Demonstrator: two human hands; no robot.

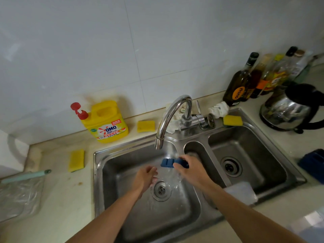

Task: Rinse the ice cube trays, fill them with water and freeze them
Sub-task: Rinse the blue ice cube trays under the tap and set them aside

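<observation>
Our right hand grips one end of the blue ice cube tray under the tap, at the back of the left sink bowl, lying sideways, its free end nearest our loose, empty left hand.

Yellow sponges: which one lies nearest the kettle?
The sponge on the sink's back right corner, beside the crumpled white cloth. The other two lie on the counter left of the faucet.

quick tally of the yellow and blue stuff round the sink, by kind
yellow sponges: 3
yellow detergent bottle: 1
blue ice cube tray in the right hand: 1
dark blue item at far right: 1
total: 6
</observation>
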